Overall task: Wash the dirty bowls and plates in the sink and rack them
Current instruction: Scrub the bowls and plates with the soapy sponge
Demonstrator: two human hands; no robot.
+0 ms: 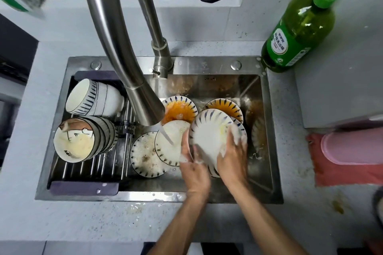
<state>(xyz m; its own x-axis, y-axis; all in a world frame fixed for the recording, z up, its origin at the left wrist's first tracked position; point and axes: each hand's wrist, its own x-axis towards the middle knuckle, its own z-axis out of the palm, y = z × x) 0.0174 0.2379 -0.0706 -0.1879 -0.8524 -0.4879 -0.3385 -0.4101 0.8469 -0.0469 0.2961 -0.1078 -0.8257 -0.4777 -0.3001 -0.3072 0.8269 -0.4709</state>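
Held plate: a white plate (209, 130) with blue dashes round its rim is tilted above the right half of the sink (207, 66), its face turned toward the camera.
Left hand: the left hand (189, 157) grips the plate's lower left edge, thumb on the face, fingers curled behind it; suds cover the knuckles.
Right hand: the right hand (232, 151) presses on the plate's right rim, its fingers (236, 132) bent over a soapy white pad or foam; what lies under them I cannot tell.
Water: the faucet (143, 97) runs a thin stream onto a white plate (172, 145) just left of the held one, not onto the held plate.
Dirty dishes: two plates smeared orange, one (179, 109) near the spout and one (224, 107) behind the held plate; a speckled plate (143, 155) lies lowest at the left of the pile.
Rack: the rack (87, 172) fills the sink's left part, holding a row of white bowls (93, 97) on their sides and a second row of patterned bowls (83, 141) nearer the camera.
Tabletop: a green soap bottle (296, 33) stands at the sink's back right corner; a pink cloth (339, 163) lies to the right.
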